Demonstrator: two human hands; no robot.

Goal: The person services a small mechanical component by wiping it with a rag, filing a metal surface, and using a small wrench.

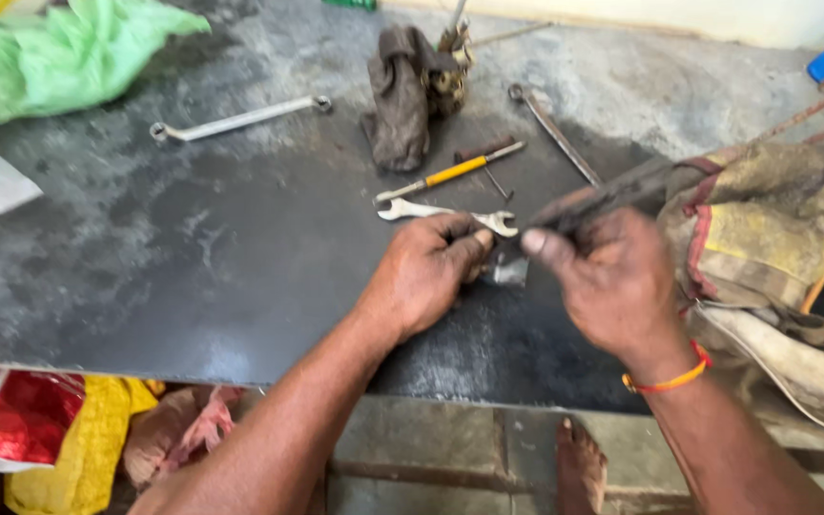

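Both hands meet at table (193, 257) centre: left hand (426, 272) pinches a small metal piece (509, 271); right hand (607, 281), at three o'clock, grips a dark bar (612, 191).

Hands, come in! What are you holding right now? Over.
Left hand pinching small metal piece. Right hand gripping dark tool. Open-end spanner just beyond.

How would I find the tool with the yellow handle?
Start at the dark metal table and find the brown rag near its far edge. Just below it lies the screwdriver, above the silver open-ended spanner; it alone has a yellow handle.
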